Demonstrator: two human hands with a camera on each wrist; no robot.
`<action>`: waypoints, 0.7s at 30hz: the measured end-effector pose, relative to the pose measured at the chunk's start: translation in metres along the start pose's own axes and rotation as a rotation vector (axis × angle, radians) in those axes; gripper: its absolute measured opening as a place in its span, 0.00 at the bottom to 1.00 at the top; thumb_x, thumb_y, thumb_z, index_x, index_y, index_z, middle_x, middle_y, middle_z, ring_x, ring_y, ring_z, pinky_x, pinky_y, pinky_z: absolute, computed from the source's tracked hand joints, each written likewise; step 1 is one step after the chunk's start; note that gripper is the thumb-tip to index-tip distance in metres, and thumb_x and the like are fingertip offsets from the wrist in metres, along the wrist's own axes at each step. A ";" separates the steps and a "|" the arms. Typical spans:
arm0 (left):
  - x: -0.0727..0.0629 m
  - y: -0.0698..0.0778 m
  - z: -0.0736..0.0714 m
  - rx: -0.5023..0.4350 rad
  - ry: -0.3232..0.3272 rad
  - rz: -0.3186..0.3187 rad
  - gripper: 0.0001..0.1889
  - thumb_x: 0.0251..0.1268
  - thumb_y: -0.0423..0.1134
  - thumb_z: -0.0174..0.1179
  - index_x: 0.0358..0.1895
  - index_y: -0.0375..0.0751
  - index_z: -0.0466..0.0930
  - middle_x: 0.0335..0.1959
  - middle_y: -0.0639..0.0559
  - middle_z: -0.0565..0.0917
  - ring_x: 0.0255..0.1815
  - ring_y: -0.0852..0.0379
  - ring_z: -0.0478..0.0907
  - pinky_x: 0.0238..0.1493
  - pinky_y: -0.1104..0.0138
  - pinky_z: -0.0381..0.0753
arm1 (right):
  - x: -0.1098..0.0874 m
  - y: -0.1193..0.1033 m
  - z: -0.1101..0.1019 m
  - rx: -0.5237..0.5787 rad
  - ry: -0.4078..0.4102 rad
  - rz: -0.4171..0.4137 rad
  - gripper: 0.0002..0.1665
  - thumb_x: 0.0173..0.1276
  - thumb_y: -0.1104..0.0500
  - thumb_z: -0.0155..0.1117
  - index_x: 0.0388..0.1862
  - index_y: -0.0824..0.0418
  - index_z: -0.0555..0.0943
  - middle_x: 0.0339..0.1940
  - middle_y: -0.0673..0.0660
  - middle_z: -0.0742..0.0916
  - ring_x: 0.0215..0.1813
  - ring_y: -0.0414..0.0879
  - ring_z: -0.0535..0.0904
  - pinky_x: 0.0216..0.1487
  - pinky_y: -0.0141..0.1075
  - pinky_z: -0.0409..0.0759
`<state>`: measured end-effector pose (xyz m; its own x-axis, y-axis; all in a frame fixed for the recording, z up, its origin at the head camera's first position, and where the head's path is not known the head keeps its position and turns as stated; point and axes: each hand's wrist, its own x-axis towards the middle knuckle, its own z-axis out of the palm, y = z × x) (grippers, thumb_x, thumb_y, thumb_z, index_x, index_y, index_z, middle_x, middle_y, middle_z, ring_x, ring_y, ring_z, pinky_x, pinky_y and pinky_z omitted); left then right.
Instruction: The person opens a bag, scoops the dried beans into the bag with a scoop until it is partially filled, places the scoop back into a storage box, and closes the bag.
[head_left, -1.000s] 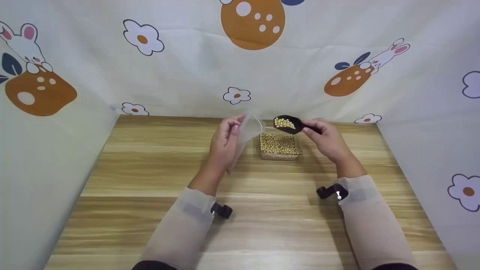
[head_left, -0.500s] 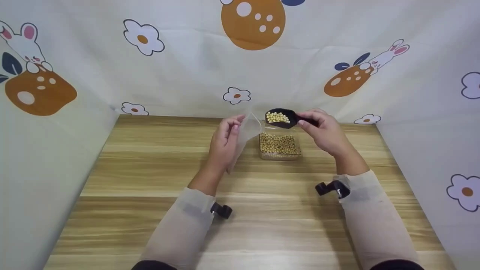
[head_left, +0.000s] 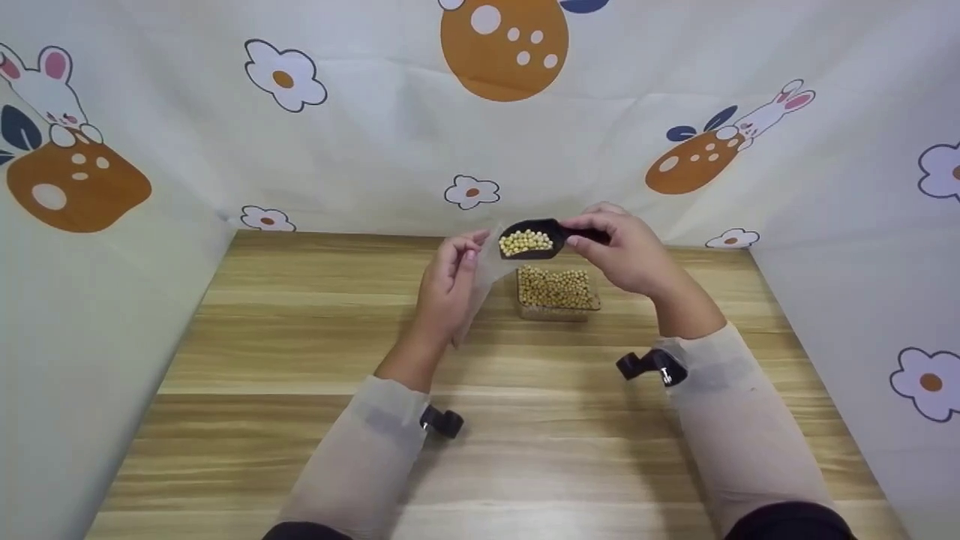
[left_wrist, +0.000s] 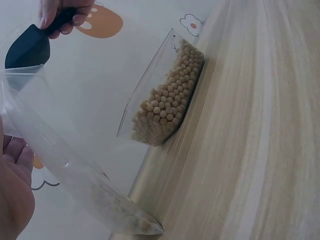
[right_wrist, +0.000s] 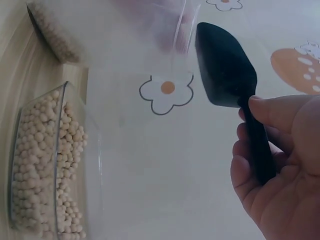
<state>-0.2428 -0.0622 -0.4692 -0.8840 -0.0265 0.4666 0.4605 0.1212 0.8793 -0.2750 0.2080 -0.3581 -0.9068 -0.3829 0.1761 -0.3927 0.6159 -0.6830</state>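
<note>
My left hand (head_left: 447, 292) holds a clear plastic bag (head_left: 489, 271) upright by its upper part, its mouth spread toward the right. Some soybeans show through the film at the bag's lower end (left_wrist: 120, 212) in the left wrist view. In my right hand (head_left: 628, 256) is a black scoop (right_wrist: 226, 70), gripped by its handle with thumb and curled fingers. Its blade carries a heap of soybeans (head_left: 526, 241), and the tip overlaps the bag's mouth in the head and left wrist views. Below the scoop, a clear rectangular container (head_left: 556, 313) full of soybeans stands on the table.
The wood-grain table (head_left: 300, 450) ends at a pale curtain (head_left: 375, 150) printed with oranges, rabbits and flowers, close behind the container. Similar cloth rises at both sides. A small black camera is strapped to each sleeved wrist.
My right hand has carried the loaded scoop leftward, from above the container to the bag's mouth. My left hand and the bag have stayed nearly still.
</note>
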 end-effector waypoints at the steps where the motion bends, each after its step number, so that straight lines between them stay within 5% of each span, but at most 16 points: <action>1: 0.000 0.000 0.000 0.002 -0.001 0.000 0.09 0.88 0.36 0.46 0.54 0.39 0.75 0.72 0.48 0.83 0.77 0.51 0.77 0.80 0.61 0.74 | 0.001 -0.002 0.000 -0.016 -0.011 -0.008 0.17 0.78 0.57 0.68 0.62 0.58 0.88 0.58 0.57 0.87 0.61 0.51 0.80 0.64 0.43 0.75; 21: 0.000 0.000 0.001 0.003 0.014 0.013 0.08 0.87 0.34 0.47 0.53 0.38 0.77 0.71 0.47 0.83 0.76 0.50 0.77 0.81 0.60 0.73 | 0.015 -0.034 -0.003 -0.232 -0.100 -0.153 0.17 0.78 0.60 0.68 0.62 0.62 0.88 0.52 0.59 0.85 0.53 0.52 0.80 0.58 0.46 0.79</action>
<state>-0.2428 -0.0608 -0.4697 -0.8767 -0.0390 0.4794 0.4718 0.1243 0.8729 -0.2755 0.1837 -0.3303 -0.8191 -0.5426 0.1860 -0.5589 0.6819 -0.4718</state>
